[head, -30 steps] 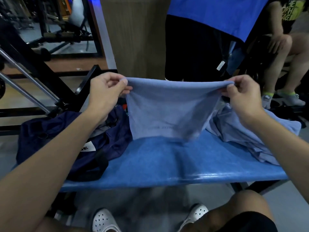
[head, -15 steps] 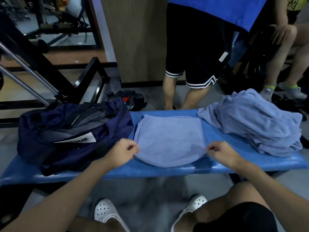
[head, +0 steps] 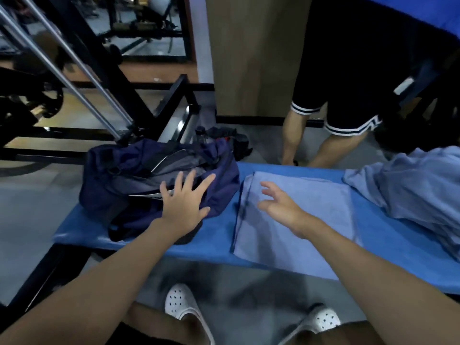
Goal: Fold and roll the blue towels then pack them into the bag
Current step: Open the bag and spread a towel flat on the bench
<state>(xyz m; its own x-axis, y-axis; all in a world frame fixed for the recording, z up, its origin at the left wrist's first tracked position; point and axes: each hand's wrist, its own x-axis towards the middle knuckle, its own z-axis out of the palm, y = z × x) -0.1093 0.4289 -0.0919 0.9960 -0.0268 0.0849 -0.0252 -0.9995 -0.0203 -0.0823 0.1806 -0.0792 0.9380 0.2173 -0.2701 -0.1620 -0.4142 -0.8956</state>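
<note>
A light blue towel (head: 321, 220) lies flat and folded on the blue bench (head: 214, 235), its near edge hanging slightly over the front. My right hand (head: 278, 207) hovers over the towel's left part with fingers spread and holds nothing. My left hand (head: 184, 205) rests with straight, spread fingers on the dark navy bag (head: 124, 185), which sits on the bench's left end. A heap of several more light blue towels (head: 418, 192) lies at the bench's right end.
A person in black shorts (head: 336, 95) stands just behind the bench, in front of a wooden pillar (head: 249, 58). Black gym machine frames (head: 99, 70) fill the left background. Dark items (head: 224, 138) lie on the floor behind the bag. My white shoes (head: 181, 302) are below the bench.
Both hands lowered the held towel onto the bench and let go of its near corners. My left hand has moved onto the bag; my right hand has lifted over the towel.
</note>
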